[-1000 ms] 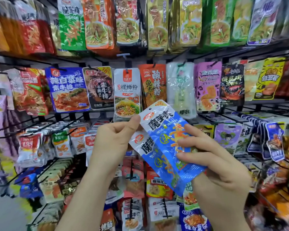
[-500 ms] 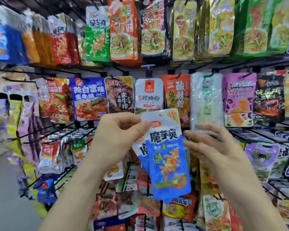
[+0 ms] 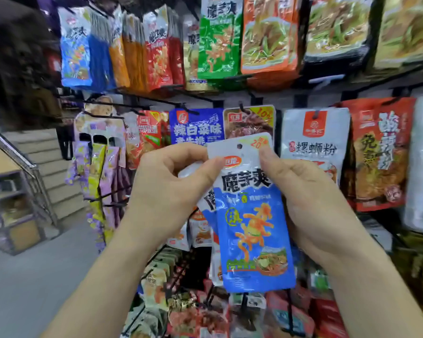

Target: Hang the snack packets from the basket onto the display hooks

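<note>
Both hands hold up a blue and white snack packet (image 3: 252, 215) in front of the display. My left hand (image 3: 171, 186) pinches its upper left edge, with a second matching packet (image 3: 206, 198) tucked behind. My right hand (image 3: 305, 198) pinches the packet's upper right edge by thumb and fingers. The hang hole near the packet's top shows uncovered. Matching blue packets (image 3: 75, 47) hang on a hook at the upper left of the rack. The basket is not in view.
Rows of hanging snack packets fill the rack: a green packet (image 3: 217, 40) above, a blue packet (image 3: 197, 125) and a white packet (image 3: 314, 135) behind my hands. Bare black hooks (image 3: 193, 93) jut out at centre. Stairs (image 3: 42, 157) and a railing lie left.
The view has swung left and up, closer to the rack. The front packet now hangs upright and higher, and my right hand has closed onto its upper right edge.
</note>
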Demonstrator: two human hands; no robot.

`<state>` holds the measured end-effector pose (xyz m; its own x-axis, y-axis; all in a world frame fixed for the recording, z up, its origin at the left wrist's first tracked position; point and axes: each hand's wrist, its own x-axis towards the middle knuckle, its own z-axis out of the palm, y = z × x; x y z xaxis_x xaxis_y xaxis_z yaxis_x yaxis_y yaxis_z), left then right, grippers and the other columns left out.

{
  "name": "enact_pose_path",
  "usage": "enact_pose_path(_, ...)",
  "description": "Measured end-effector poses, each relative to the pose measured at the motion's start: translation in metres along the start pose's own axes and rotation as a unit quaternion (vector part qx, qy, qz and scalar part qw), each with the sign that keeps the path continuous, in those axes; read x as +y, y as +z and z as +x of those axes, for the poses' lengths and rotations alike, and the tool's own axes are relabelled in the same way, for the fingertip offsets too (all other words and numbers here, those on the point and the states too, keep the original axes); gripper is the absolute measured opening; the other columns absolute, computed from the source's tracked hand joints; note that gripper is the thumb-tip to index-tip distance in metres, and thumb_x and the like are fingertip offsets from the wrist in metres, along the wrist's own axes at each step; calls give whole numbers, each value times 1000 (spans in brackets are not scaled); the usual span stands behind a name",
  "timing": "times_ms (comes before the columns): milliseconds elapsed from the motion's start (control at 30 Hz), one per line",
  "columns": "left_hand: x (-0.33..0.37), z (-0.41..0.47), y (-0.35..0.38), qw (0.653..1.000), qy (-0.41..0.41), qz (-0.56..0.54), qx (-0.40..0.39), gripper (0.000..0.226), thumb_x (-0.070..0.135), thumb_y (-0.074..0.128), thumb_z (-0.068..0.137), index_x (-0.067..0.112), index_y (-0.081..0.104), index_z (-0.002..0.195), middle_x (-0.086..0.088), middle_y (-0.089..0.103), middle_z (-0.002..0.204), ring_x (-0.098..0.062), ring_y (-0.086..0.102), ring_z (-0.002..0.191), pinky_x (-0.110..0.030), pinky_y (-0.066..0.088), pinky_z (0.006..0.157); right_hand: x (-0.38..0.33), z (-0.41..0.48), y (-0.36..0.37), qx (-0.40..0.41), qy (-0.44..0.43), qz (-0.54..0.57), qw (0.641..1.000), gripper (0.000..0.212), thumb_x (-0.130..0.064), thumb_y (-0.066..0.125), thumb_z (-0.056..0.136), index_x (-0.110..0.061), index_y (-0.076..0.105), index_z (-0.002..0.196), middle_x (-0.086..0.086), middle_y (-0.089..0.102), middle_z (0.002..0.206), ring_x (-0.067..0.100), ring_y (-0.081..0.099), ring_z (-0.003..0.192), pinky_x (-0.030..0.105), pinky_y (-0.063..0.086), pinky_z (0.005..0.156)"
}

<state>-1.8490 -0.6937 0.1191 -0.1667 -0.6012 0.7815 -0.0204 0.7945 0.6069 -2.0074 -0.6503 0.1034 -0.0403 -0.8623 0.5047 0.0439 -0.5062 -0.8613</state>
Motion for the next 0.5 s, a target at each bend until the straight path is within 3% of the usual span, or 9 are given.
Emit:
enact_pose_path(67, -13, 6, -20, 1000, -6, -15, -8, 12, 22, 69, 77, 11, 69, 76, -1, 69, 67, -4, 56, 60, -18, 45, 54, 6, 12, 18, 22, -23, -4, 999, 62, -50, 72, 77, 11, 60, 79, 27, 67, 84, 26, 55, 68, 42, 41, 58)
enact_pose_path(167, -33, 21, -58, 999, -11, -23, -26, 10, 25, 69, 76, 17, 70, 70, 9, 66, 62, -4, 54, 56, -19, 43, 52, 18, 34, 64, 37, -79, -59, 994, 57, -38, 75, 79, 17, 58, 79, 11, 52, 72, 17, 42, 68, 37, 32, 57)
enact_pose_path(233, -43, 31, -85, 999, -11, -32, -36, 13, 31, 78, 72, 22, 72, 66, 8, 66, 61, -5, 55, 56, -19, 44, 52, 32, 48, 93, 47, -120, -85, 988, 49, -33, 75, 79, 14, 63, 79, 5, 51, 72, 14, 38, 70, 38, 28, 54)
enact_pose_path(300, -53, 42, -116, 998, 13, -36, -49, 10, 31, 75, 71, 24, 70, 66, 9, 67, 63, 0, 57, 58, -13, 44, 54, 39, 60, 133, 73, -152, -116, 979, 46, -32, 73, 78, 13, 64, 78, 1, 47, 69, 12, 35, 68, 41, 26, 50)
enact_pose_path(433, -78, 73, -190, 992, 101, 48, -50, 5, 28, 70, 80, 25, 70, 77, 7, 66, 78, 0, 60, 74, -16, 45, 63, 42, 95, 201, 135, -161, -140, 967, 13, -22, 79, 78, -13, 76, 69, 5, 60, 58, 4, 47, 61, 28, 37, 53)
enact_pose_path(500, -89, 94, -226, 992, 99, 60, -51, 6, 34, 64, 80, 30, 67, 76, 12, 64, 72, 1, 56, 68, -19, 43, 60, 40, 115, 220, 193, -182, -176, 948, 12, -16, 81, 74, -22, 73, 66, 1, 70, 66, 3, 56, 61, 26, 47, 60)
